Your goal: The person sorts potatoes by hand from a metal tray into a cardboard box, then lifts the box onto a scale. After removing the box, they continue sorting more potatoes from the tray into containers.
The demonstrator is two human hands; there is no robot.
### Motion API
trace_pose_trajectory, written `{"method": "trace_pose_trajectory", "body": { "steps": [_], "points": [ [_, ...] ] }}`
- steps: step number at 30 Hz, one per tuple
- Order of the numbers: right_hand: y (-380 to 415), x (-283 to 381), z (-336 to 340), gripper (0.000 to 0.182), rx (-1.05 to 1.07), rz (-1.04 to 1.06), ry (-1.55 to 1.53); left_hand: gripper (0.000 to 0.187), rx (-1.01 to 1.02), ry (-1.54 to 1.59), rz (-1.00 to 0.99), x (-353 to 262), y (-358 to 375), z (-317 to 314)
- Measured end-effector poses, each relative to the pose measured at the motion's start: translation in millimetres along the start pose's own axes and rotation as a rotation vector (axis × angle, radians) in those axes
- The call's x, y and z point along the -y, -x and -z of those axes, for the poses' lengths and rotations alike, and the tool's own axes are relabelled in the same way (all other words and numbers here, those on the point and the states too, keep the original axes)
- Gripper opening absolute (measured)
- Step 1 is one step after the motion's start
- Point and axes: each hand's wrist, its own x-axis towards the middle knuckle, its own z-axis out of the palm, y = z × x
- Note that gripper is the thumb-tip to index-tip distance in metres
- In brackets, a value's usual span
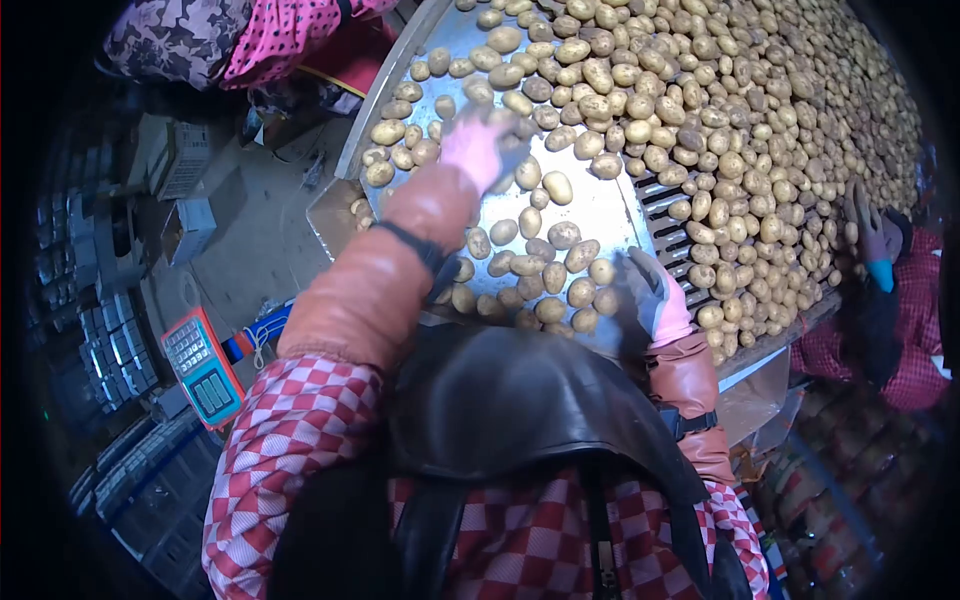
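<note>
My left hand [487, 150], in a pink and dark glove, reaches over the metal tray [510, 208] among scattered potatoes [557, 187]. Motion smears its fingers. At the tray's near right corner is my right hand [645, 292], gloved in grey and pink, beside a cluster of potatoes [581, 292]. Its fingers are blurred too, and I cannot tell what, if anything, either hand holds. The potatoes are small, yellow-brown and spotted with dirt.
A large heap of potatoes [760, 130] covers the right side, past a slotted grate [668, 222]. A co-worker's gloved hand [876, 235] is at the heap's right edge. Another person's pink dotted sleeve [275, 45] shows upper left. A red-framed scale [203, 367] stands lower left.
</note>
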Motion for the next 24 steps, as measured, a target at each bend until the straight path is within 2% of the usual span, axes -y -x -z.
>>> {"method": "trace_pose_trajectory", "body": {
  "steps": [1, 2, 3, 5, 6, 7, 8, 10, 12, 14, 15, 16, 18, 20, 21, 22, 23, 24],
  "points": [
    [4, 2, 1, 0.037, -0.017, -0.051, 0.005, 0.050, 0.004, -0.077, -0.065, -2, 24, -3],
    [7, 2, 3, 0.037, -0.032, -0.100, 0.012, 0.043, 0.011, -0.175, -0.216, 5, 44, -1],
    [10, -7, 5, 0.037, -0.041, -0.055, -0.014, 0.041, -0.010, -0.145, -0.207, 14, 63, 1],
    [19, -5, 8, 0.037, -0.048, -0.092, -0.025, 0.040, -0.032, -0.120, -0.197, 26, 88, 2],
    [22, -6, 10, 0.037, -0.045, -0.098, -0.020, 0.039, -0.065, -0.162, -0.111, 27, 98, 4],
    [25, -5, 14, 0.037, -0.009, -0.081, 0.114, 0.038, -0.107, -0.205, -0.025, 27, 106, 5],
    [24, -4, 13, 0.037, -0.006, -0.069, 0.116, 0.038, -0.118, -0.207, -0.020, 22, 115, 3],
    [27, 1, 10, 0.038, -0.014, -0.128, 0.128, 0.034, -0.300, -0.238, 0.026, -9, 130, -9],
    [28, 12, 1, 0.040, -0.081, -0.081, 0.097, 0.033, 0.016, -0.029, -0.283, -31, 139, -31],
    [28, 29, 0, 0.044, -0.042, -0.162, 0.274, 0.036, 0.137, -0.143, -0.843, -48, 150, -10],
    [32, 28, 4, 0.051, -0.037, -0.162, 0.210, 0.036, 0.121, -0.146, -0.832, -41, 153, -12],
    [34, 16, 11, 0.059, -0.077, -0.128, 0.319, 0.035, 0.128, -0.082, -0.663, -27, 156, -12],
    [36, 8, 26, 0.066, -0.078, -0.251, 0.341, 0.032, 0.076, -0.006, -0.320, -10, 169, 5],
    [41, 17, 32, 0.072, -0.043, -0.412, 0.423, 0.028, -0.010, -0.018, -0.190, 4, 183, 18],
    [41, -35, 37, 0.076, 0.005, -0.391, 0.540, 0.028, -0.027, -0.020, -0.178, 11, 186, 17],
    [38, -63, 39, 0.080, 0.047, -0.372, 0.652, 0.028, -0.037, -0.057, 0.048, 20, 188, 13],
    [38, -24, 18, 0.088, 0.187, -0.437, 0.520, 0.029, -0.041, -0.089, 0.275, 24, 191, 10],
    [31, -28, -4, 0.095, 0.316, -0.483, 0.736, 0.029, -0.048, -0.087, 0.284, 17, 195, 11]
  ]
}}
